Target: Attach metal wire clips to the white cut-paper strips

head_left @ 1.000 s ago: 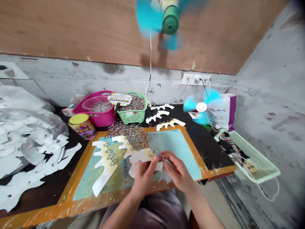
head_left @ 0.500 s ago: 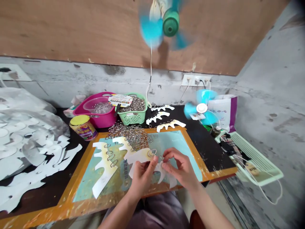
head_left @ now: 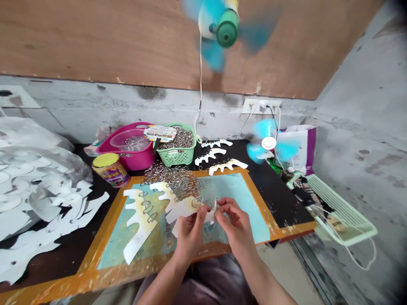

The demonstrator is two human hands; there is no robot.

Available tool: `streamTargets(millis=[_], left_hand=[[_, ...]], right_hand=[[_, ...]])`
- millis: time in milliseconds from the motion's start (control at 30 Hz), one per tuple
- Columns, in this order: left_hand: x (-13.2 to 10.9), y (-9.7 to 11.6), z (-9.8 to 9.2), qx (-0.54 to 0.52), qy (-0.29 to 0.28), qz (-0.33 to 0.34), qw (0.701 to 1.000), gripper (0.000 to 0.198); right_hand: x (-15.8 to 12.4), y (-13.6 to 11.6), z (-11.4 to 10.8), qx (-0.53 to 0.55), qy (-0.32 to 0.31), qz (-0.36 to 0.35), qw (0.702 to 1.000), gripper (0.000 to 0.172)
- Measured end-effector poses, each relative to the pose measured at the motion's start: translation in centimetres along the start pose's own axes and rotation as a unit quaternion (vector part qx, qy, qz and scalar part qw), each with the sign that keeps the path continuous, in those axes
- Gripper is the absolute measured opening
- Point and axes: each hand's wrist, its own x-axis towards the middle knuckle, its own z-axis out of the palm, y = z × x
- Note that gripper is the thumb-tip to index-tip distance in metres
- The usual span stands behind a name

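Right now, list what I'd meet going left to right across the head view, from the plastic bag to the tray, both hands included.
Plastic bag of white pieces → yellow-lidded can → white piece with metal rings, lying on the mat → left hand → right hand → lower fan → pale green tray.

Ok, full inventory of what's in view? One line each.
table: one, black, centre
mat: one, blue-green, orange-taped, table front
metal rings: many, silver, mat's back edge
white cutouts: many, white, left, on mat, back right
pink basket: one, pink, table back
green basket: one, green, right of pink
card: one, printed, across both baskets
can: one, yellow lid, left
plastic bag: one, clear, left
fans: two, blue blades, top and right
shopping bag: one, white-purple, back right
tray: one, pale green, right
left hand: one, bare, holding a cutout
right hand: one, bare, fingertips at a ring
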Motion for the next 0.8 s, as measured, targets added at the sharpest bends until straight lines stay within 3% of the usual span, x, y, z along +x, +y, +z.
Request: streamTargets(millis=[133,267,400,500,600,700,800], left_hand=[[0.1,0.1,-0.7,0.021,-0.033,-0.007,0.999,0.037],[0.1,0.6,-1.5,0.039,-0.073,0.01,0.996,0.035],[-0.3,1.8,-2.5,0.084,-0.118,0.034,0.989,0.032],[-1.1,2.1,-3.1,0.094,-0.138,0.023,0.986,0.034],[-2.3,1.4,-2.7,-0.022,-0.153,-0.061,0.986,0.044],[-3.2,0.5,-1.6,-0.182,-0.111,-0.126,0.969,0.05],[-3.5,0.1,-0.8,-0.22,-0.094,-0.159,0.958,0.052]], right_hand=[[0.4,-0.2,-0.1,0.005,-0.037,0.011,0.999,0.017],[0.7,-1.6,-1.0,-0.068,-0.09,-0.021,0.993,0.011],[1.0,-3.0,-2.0,-0.162,-0.229,-0.102,0.954,0.009],[0.6,-3.3,-2.2,-0.151,-0.28,-0.1,0.943,0.024],[-0.5,-3.1,-1.8,-0.086,-0.264,-0.104,0.955,0.028],[-1.3,-2.7,-1.3,-0.033,-0.248,-0.129,0.96,0.031],[-1.6,-2.1,-1.4,-0.003,-0.262,-0.081,0.962,0.036]])
